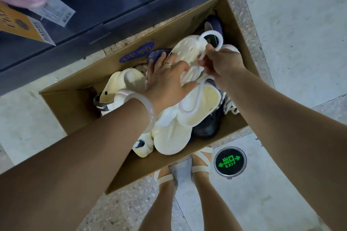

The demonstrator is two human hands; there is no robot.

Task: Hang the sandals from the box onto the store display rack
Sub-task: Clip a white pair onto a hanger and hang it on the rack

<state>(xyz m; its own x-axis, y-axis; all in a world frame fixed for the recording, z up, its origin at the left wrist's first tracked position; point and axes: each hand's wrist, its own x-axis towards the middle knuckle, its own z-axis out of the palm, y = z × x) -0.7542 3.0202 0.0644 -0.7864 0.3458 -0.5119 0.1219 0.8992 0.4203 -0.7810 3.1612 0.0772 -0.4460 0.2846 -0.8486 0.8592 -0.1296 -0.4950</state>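
My left hand (165,78) lies flat, fingers spread, pressing the cream clog (185,48) steady over the cardboard box (237,30) of shoes, so my right hand (223,62) can pinch the white hanger (199,90) hooked into it.

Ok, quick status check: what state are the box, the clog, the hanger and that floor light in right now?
cardboard box: open, filled with shoes
cream clog: on top of the pile, left hand resting on it with fingers spread
white hanger: against the clog, pinched by the right hand
exit floor light: lit green
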